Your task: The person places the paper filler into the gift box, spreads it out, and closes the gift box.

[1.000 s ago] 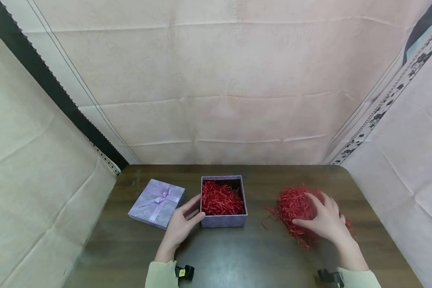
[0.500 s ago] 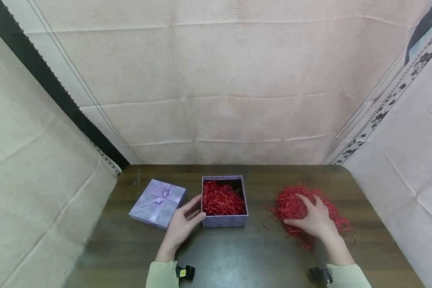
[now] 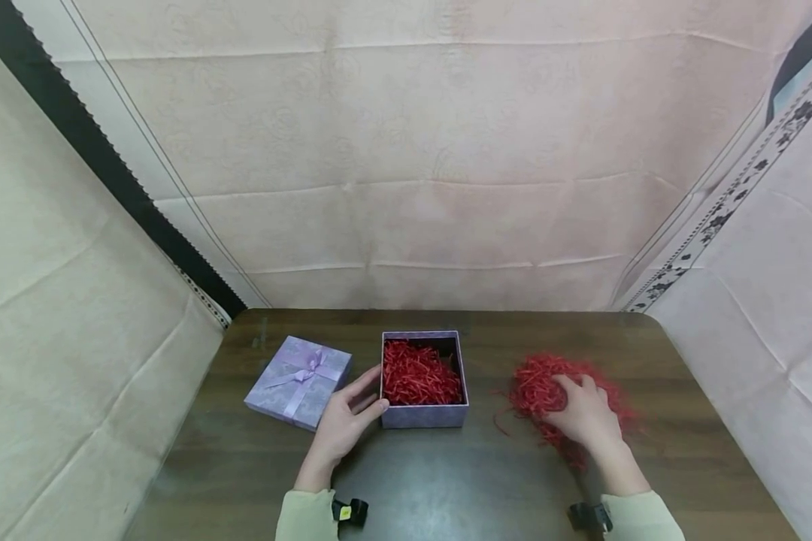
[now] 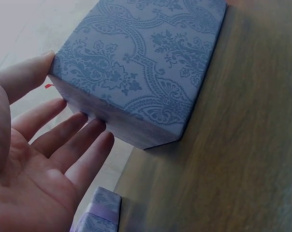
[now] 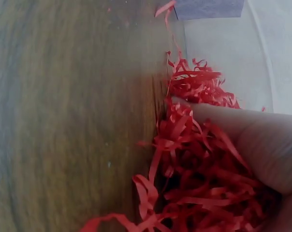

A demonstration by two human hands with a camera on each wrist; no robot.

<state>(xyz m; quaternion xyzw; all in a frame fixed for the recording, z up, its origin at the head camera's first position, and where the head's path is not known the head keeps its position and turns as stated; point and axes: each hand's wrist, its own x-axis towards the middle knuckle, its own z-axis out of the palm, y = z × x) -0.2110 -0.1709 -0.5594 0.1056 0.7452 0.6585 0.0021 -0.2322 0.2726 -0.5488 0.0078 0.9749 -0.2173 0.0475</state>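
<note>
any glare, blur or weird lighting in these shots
Head view: a pale sheen on the table between the forearms; left wrist view: a cool bluish cast, the left hand shadowed against a bright background, the box pattern readable; right wrist view: hazy and soft overall, with a milky patch over the table near the top and the red shreds standing out brightest.

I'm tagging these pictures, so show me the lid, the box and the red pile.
Lid (image 3: 300,382): head view, middle of its top.
Box (image 3: 424,416): head view, its front wall.
Red pile (image 3: 538,387): head view, its left part.
</note>
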